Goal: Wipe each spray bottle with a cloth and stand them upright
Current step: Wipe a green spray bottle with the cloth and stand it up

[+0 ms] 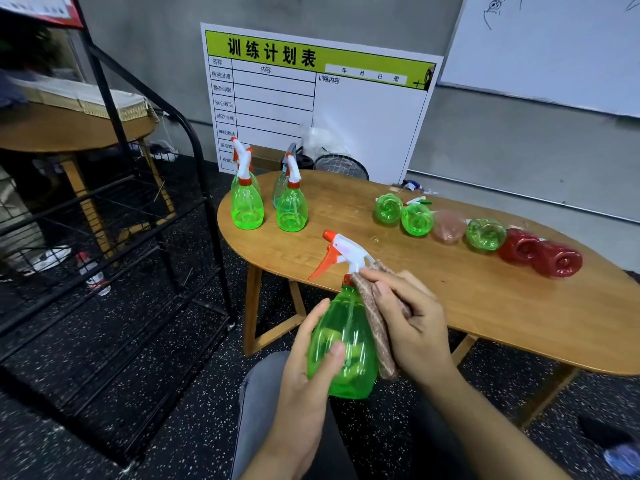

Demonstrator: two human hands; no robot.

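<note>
Black wire rack [145,237], printed chart board [311,105], whiteboard [554,46]

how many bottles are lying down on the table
6, in a row along the table's right side: green, green, pale pink, green, red, red. None seem hidden.

A wooden oval counter [450,292] stands on speckled dark floor [173,393]. At its far left corner, four spray bottles [246,206] stand upright close together. Along the far right edge, six bottles [485,233] lie in a row: green, pink and red.
</note>
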